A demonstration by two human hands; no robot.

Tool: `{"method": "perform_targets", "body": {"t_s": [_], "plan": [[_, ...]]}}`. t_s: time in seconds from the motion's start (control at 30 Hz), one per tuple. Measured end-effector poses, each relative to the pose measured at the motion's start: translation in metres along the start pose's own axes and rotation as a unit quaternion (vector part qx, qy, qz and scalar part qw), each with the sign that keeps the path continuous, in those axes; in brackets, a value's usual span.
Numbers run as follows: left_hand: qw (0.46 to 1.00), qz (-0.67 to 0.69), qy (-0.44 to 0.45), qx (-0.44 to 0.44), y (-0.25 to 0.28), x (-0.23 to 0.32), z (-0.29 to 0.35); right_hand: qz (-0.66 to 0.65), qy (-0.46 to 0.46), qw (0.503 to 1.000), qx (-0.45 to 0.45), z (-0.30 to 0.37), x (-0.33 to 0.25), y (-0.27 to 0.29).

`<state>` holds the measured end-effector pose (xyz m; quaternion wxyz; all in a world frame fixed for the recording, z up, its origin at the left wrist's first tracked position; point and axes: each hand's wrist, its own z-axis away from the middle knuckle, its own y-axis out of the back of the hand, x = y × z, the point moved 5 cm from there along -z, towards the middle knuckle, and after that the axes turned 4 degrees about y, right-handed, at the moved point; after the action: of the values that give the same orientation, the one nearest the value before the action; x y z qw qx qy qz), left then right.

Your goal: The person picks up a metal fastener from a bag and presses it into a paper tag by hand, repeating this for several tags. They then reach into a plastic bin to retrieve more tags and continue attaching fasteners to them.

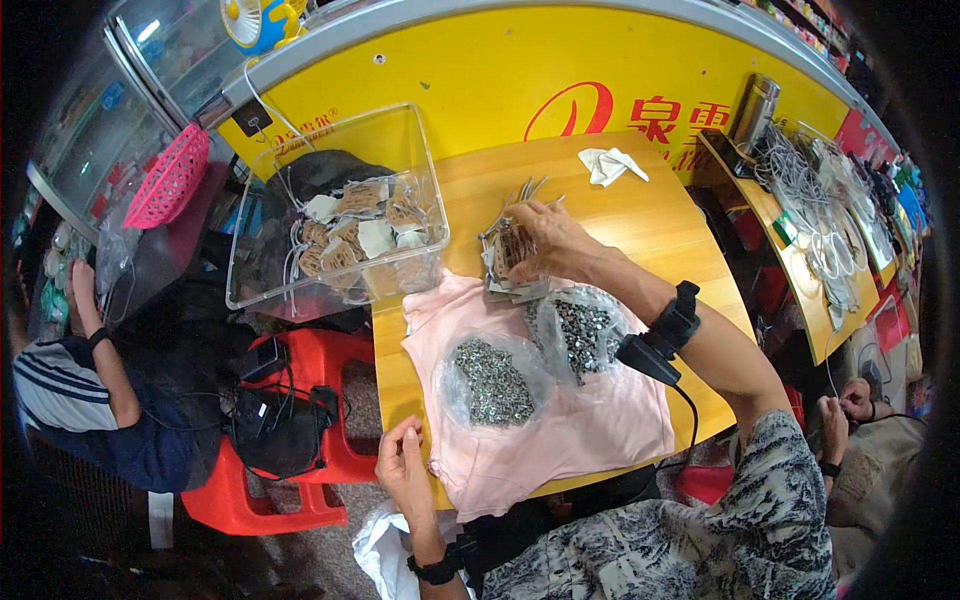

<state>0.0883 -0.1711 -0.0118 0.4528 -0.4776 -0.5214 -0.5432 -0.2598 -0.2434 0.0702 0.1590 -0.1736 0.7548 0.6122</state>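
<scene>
Reaching toward the far side of the wooden counter, your right hand closes its fingers on a bundle of small card tags with strings that fan out past the fingertips. More flat tags lie stacked just under that hand, at the far edge of the pink cloth spread over the near part of the counter. Your left hand rests at the cloth's near left corner, thumb and fingertips pinched together; whether something tiny sits between them you cannot tell.

Two clear plastic bags lie on the cloth between your hands. The left bag of small metal pieces sits in the middle of the cloth, and the right bag of small metal pieces lies just beside it, nearer your right forearm. A black strapped device wraps your right wrist, with a cable trailing toward you.

To the far left, a clear plastic bin overhangs the counter's corner and holds finished tags with cords. A crumpled white tissue lies at the far edge. A red plastic stool stands on the floor to the left, carrying a black pouch, and another person's arm shows beyond it.
</scene>
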Motion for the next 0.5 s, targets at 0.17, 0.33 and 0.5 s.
{"method": "perform_targets", "body": {"t_s": [0.17,0.33,0.5], "plan": [[1.0,-0.013,0.01,0.008,-0.001,0.0,0.0,0.038,0.021,0.999,-0.022,0.001,0.01,-0.013],[1.0,0.02,0.008,0.012,-0.001,-0.001,0.001,0.016,0.041,0.998,0.046,0.006,0.004,-0.001],[0.999,-0.021,-0.031,0.0,0.0,0.0,-0.001,-0.022,0.018,0.998,0.047,0.006,0.007,0.013]]}}
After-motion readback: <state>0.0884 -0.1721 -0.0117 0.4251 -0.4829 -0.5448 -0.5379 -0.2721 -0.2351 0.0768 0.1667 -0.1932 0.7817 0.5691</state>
